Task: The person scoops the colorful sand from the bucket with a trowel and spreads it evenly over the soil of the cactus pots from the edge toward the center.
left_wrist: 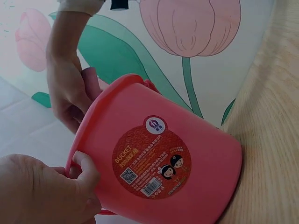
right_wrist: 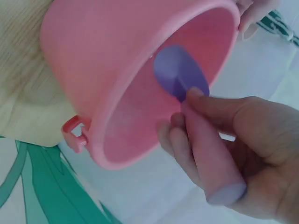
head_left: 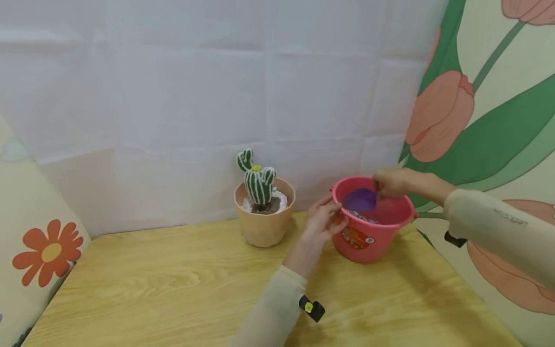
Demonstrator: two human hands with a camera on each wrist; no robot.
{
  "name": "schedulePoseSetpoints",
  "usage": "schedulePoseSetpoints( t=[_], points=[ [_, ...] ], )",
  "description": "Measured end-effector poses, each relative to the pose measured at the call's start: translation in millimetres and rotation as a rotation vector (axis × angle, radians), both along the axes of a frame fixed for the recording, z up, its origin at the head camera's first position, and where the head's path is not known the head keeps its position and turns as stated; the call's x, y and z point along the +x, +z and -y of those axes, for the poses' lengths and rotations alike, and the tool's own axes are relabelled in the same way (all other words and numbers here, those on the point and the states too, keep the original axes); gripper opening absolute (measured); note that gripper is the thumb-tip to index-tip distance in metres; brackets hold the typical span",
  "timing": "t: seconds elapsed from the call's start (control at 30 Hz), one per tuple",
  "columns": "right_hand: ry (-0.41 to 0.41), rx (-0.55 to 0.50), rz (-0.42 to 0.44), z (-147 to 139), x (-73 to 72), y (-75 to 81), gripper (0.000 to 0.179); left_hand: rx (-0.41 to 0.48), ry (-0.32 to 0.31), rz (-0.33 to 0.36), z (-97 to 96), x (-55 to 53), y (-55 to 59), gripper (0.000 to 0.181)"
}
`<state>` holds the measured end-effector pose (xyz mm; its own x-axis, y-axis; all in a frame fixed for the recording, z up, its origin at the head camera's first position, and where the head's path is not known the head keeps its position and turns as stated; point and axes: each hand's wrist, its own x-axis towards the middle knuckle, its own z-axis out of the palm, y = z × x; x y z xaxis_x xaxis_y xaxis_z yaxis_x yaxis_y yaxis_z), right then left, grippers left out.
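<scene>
Two hands are at work on a pink bucket (head_left: 366, 241) standing on the wood-grained counter (head_left: 151, 279), toward its right side. The left hand (head_left: 323, 219) grips the bucket's rim at the side nearer the pot, with a bent digit against the outer wall. The right hand (head_left: 393, 182) grasps a small shovel (head_left: 361, 199), its fingers wrapped around the pink handle (right_wrist: 212, 156) and its thumb lying along the top near the blade. The shovel's purple blade is within the bucket's mouth. Some greyish-white material (head_left: 363, 218) shows inside, just past the near rim, too small to identify. A round red label (left_wrist: 152, 156) printed with "BUCKET", two cartoon faces and a code square is on the bucket's outer wall.

Left of the bucket, and apart from it, a peach-coloured pot (head_left: 264, 231) stands on the counter. In it an upright green cactus (head_left: 259, 187) with white stripes, two side arms and a yellow top rises from brown filling, with white material around it. Behind hangs a creased white sheet (head_left: 191, 96); large painted tulips (head_left: 442, 115) cover the right wall, and an orange-red flower (head_left: 51, 251) decorates the left.
</scene>
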<state>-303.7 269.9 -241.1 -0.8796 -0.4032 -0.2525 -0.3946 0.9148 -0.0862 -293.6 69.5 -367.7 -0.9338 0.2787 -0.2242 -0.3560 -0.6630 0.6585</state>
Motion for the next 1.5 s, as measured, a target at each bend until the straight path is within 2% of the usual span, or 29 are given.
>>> schedulePoseSetpoints(
  t=[0.13, 0.2, 0.37, 0.53, 0.93, 1.1, 1.23, 1.4, 1.5],
  points=[
    [-0.013, -0.024, 0.139, 5.9, 3.1, -2.4, 0.004, -0.001, -0.011, -0.013, -0.1, -1.3, -0.7, 0.049],
    [-0.004, 0.013, 0.142, 9.6, 3.1, -6.4, 0.003, 0.000, -0.010, -0.011, 0.3, -1.4, -1.3, 0.050],
    [0.029, 0.084, 0.015, 12.8, -1.7, -16.7, 0.013, 0.008, -0.007, -0.009, 1.1, -1.5, -2.1, 0.050],
    [0.027, 0.147, -0.111, 13.1, -6.2, -27.4, 0.015, 0.008, -0.019, -0.020, 0.7, -1.2, -2.2, 0.051],
    [-0.018, 0.219, -0.199, 8.4, -9.8, -35.8, 0.016, -0.002, -0.020, -0.017, 2.5, -2.1, -1.5, 0.049],
    [-0.007, 0.257, -0.285, -2.5, -10.5, -42.0, 0.025, -0.008, -0.026, -0.011, 2.1, -3.2, -3.4, 0.049],
    [-0.027, 0.289, -0.343, -7.1, -9.2, -40.3, 0.027, -0.004, -0.037, -0.017, 1.5, -4.9, -5.8, 0.051],
    [-0.052, 0.344, -0.415, -8.0, -10.0, -29.4, 0.023, 0.003, -0.031, -0.009, 2.2, -6.5, -7.0, 0.051],
    [-0.082, 0.329, -0.414, -9.7, -11.4, -27.1, 0.020, 0.005, -0.032, -0.015, 2.5, -6.8, -6.9, 0.050]
  ],
)
